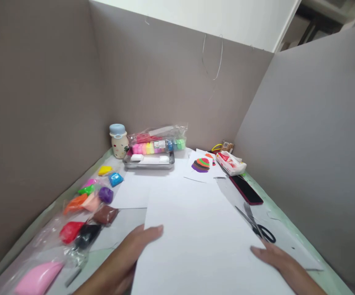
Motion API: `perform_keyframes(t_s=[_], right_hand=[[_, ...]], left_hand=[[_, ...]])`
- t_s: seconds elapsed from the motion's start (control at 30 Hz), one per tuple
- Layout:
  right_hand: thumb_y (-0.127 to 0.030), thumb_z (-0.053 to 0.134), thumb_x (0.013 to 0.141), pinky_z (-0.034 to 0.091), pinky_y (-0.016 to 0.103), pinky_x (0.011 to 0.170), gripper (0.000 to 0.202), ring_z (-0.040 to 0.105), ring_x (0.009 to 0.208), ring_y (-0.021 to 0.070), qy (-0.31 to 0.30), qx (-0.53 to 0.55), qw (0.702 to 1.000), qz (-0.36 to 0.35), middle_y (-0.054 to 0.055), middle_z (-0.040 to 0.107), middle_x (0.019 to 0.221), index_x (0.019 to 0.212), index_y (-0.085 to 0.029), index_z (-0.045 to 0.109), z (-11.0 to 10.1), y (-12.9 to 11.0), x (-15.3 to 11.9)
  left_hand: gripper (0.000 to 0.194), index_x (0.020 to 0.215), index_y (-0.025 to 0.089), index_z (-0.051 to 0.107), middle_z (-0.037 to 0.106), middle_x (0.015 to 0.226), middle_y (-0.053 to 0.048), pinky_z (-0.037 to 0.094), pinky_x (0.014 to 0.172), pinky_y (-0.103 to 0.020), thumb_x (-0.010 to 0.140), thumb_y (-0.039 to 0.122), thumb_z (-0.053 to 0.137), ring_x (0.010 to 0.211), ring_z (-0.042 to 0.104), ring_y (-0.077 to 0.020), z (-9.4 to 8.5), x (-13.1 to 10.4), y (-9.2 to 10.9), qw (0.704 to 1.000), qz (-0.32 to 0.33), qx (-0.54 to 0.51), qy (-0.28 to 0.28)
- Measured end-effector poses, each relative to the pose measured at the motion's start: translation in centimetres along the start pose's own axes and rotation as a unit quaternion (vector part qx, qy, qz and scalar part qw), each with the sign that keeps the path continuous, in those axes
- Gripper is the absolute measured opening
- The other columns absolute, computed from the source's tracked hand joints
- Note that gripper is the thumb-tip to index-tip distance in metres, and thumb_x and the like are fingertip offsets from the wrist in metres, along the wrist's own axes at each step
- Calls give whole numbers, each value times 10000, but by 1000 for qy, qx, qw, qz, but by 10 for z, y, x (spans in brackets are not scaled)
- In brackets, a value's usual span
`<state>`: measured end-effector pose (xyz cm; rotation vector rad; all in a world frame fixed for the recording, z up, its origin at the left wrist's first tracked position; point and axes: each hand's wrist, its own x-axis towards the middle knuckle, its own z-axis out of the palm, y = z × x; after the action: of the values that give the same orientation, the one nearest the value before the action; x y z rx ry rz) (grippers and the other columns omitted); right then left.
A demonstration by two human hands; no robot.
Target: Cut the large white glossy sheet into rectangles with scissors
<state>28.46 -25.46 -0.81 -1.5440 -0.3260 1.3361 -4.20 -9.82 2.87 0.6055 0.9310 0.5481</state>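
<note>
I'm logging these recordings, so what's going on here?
A person's left hand and right hand hold a white sheet by opposite edges; its visible side is blank. Bagged coloured lumps lie to the left; a phone, fork and scissors lie to the right. Beyond the sheet is a striped coloured picture.

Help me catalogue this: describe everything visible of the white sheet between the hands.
The white sheet looks like paper, its visible face blank and nearly flat. The left hand and right hand hold opposite edges, thumbs on top. Its near end leaves the picture; whether its far end touches anything is unclear.
</note>
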Motion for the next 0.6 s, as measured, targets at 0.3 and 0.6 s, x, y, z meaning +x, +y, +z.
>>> perform_keyframes(t_s=[0.3, 0.6], right_hand=[[-216, 830, 743, 627, 306, 591, 904, 779, 733, 271, 72, 4, 996, -57, 67, 812, 935, 1531, -197, 387, 17, -78, -13], [-590, 598, 891, 609, 346, 677, 566, 759, 794, 272, -69, 70, 995, -28, 122, 783, 899, 1235, -146, 666, 6, 3, 0]], left_hand=[[275, 893, 66, 712, 752, 689, -102, 521, 524, -283, 687, 227, 801, 546, 697, -217, 68, 72, 46, 986, 128, 69, -76], [284, 932, 132, 721, 744, 623, -55, 578, 562, -317, 661, 138, 806, 558, 720, -252, 15, 47, 48, 995, 87, 42, 40]])
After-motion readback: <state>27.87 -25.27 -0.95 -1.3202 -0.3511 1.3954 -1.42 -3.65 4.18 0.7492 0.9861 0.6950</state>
